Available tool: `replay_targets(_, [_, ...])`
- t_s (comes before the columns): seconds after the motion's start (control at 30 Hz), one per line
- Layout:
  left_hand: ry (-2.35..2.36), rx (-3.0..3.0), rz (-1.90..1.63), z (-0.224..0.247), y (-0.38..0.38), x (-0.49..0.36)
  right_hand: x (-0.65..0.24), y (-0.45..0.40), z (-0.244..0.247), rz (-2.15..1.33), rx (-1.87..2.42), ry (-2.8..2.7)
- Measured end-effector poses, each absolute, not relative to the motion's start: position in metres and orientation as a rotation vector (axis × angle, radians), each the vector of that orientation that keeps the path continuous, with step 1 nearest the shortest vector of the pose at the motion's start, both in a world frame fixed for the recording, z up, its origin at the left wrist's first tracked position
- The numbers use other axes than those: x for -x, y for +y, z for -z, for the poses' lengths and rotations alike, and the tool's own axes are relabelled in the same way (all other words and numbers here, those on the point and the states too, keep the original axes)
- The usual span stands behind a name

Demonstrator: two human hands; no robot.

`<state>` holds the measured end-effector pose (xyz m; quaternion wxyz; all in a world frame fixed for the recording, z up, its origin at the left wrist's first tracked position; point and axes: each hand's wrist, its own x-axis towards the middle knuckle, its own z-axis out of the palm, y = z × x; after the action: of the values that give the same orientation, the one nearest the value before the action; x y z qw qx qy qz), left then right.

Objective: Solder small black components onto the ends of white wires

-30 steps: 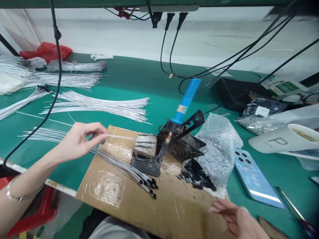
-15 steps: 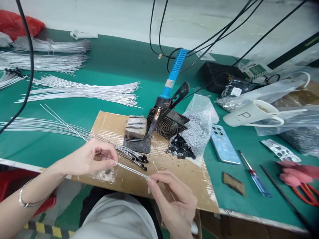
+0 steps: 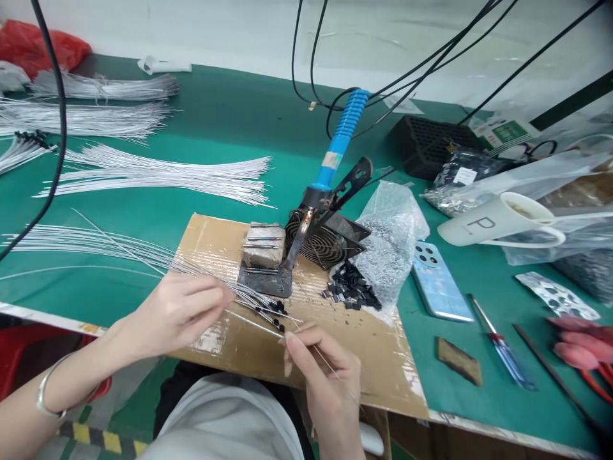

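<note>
Thin white wires (image 3: 253, 324) stretch across the cardboard between my hands. My left hand (image 3: 191, 310) is closed in a pinch on a wire, beside the bundle of wires with black ends. The thumb and forefinger of my right hand (image 3: 328, 377) pinch the other end, and fine strands trail over its palm. Just beyond my fingers lie the black connector ends (image 3: 276, 310) of finished-looking wires. A blue-handled soldering iron (image 3: 345, 131) stands tilted, its tip down by a grey block (image 3: 262, 246) with metal strips on it.
A pile of small black connectors (image 3: 352, 286) spills from a clear plastic bag (image 3: 390, 230). Behind the iron sits a round fan grille (image 3: 318, 246). To the right are a phone (image 3: 440, 281), a screwdriver (image 3: 500, 345) and a white mug (image 3: 495, 220). Wire bundles (image 3: 158, 172) lie at left.
The wires that ran close together between my hands have spread apart. My left hand has shifted slightly right and turned its back upward; a loose wire now trails to its left.
</note>
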<state>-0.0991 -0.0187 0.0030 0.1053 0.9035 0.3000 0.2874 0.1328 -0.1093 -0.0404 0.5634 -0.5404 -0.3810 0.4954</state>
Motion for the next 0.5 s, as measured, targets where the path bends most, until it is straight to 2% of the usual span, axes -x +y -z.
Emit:
replay_targets(0.2, [0.704, -3.102, -0.886, 0.008, -0.017, 0.105, -0.132, -0.105, 0.044, -1.19, 1.307, -0.799])
replay_targets(0.5, [0.84, -2.992, -1.003, 0.019, -0.022, 0.107, -0.133, -0.105, 0.05, -1.241, 1.304, -0.752])
